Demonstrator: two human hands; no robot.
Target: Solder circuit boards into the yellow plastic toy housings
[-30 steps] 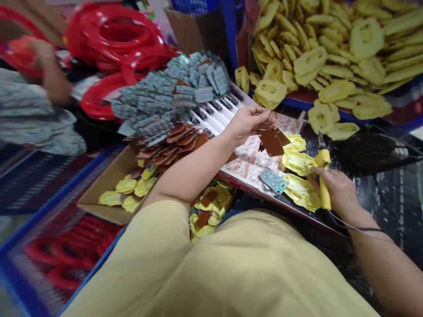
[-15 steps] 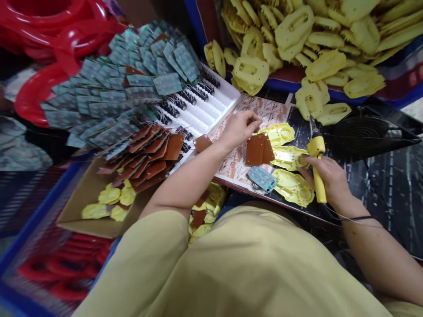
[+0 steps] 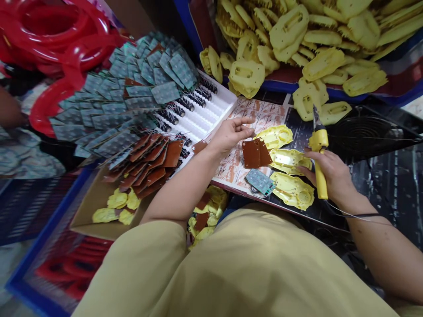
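While the left forearm reaches up and inward over the near edge of the printed sheet (image 3: 269,113), the left hand (image 3: 228,134) hovers above it, wrist nearly straight, back of the hand upward. Its fingers are loosely curled, an upper fingertip set apart from the one below; whether they pinch a thin wire, I cannot tell. To the right of the sheet, the right hand (image 3: 335,177) wraps a yellow soldering iron (image 3: 321,184), its metal tip pointing away from the body, while the fingertips reach the end of the middle yellow shell (image 3: 287,161). That shell lies at the sheet's right edge, between the far yellow shell (image 3: 274,136) and the near yellow shell (image 3: 292,191). Two overlapping brown boards (image 3: 254,154) and, nearer the body, a green circuit board (image 3: 259,181) rest on the sheet's right part. Left of the sheet sit a white foam tray (image 3: 216,115), heaped green boards (image 3: 122,105) and fanned brown boards (image 3: 153,165); beyond it, a blue crate (image 3: 276,86) holds yellow housings (image 3: 289,33). The sheet's rust-coloured print is too small to read.
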